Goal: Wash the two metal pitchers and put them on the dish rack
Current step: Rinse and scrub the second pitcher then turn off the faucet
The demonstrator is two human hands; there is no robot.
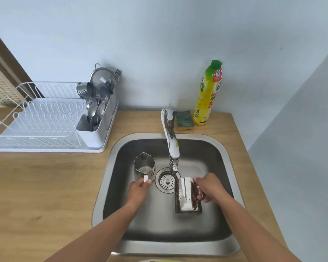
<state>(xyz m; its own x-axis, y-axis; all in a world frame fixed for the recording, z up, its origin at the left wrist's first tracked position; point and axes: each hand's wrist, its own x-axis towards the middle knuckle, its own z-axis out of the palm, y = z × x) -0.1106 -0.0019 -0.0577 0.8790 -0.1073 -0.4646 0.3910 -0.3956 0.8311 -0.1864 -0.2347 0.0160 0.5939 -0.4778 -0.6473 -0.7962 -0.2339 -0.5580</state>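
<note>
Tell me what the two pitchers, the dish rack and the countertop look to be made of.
The small pitcher and the tall pitcher look like polished stainless steel: mirror-like reflections. The dish rack seems white-coated wire over a plastic tray, judging by thin glossy loops. The countertop shows light wood grain, possibly laminate.

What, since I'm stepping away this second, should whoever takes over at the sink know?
Left hand: grips the small pitcher by its handle; it stands upright in the sink, left of the drain.
Right hand: holds the large pitcher by its handle, apparently tipped, below the faucet.
Done: both pitchers are in the sink; no water visibly running.
Left: scrub with sponge and dish soap, rinse, set both on the dish rack.
</note>
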